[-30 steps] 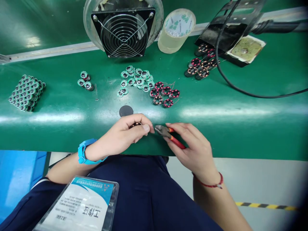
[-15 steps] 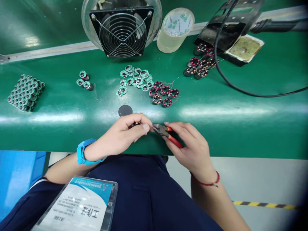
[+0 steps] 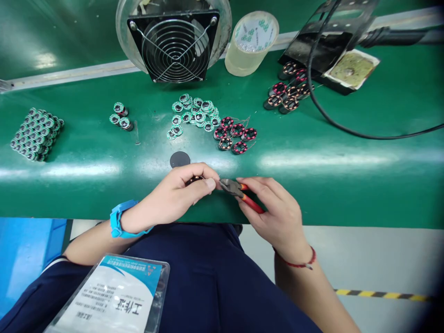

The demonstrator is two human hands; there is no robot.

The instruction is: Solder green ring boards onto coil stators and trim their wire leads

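My left hand point(image 3: 183, 192) is closed around a motor stator point(image 3: 195, 179); only its dark, copper-dotted top shows between thumb and fingers. Red-handled cutting pliers point(image 3: 251, 202) are held in my right hand point(image 3: 277, 210), with their jaws beside my left thumb and fingertips. Whatever thin wire may lie between the jaws is too small to make out. Just beyond my left hand lies a flat black disc point(image 3: 180, 159). Several stators point(image 3: 239, 130) with pink-red and copper windings and loose wire ends stand past the pliers. Green round circuit boards point(image 3: 199, 117) are heaped to their left.
A stacked block of board-topped parts point(image 3: 36, 134) sits far left, with three similar pieces point(image 3: 120, 121) nearer the middle. At the back stand a fan point(image 3: 176, 58) and a tape roll point(image 3: 248, 55). More stators point(image 3: 289, 92), a soldering sponge point(image 3: 352, 69) and a black cable point(image 3: 333, 122) are at right.
Both hands, the stator and the pliers keep nearly the same position. The view has shifted very slightly.
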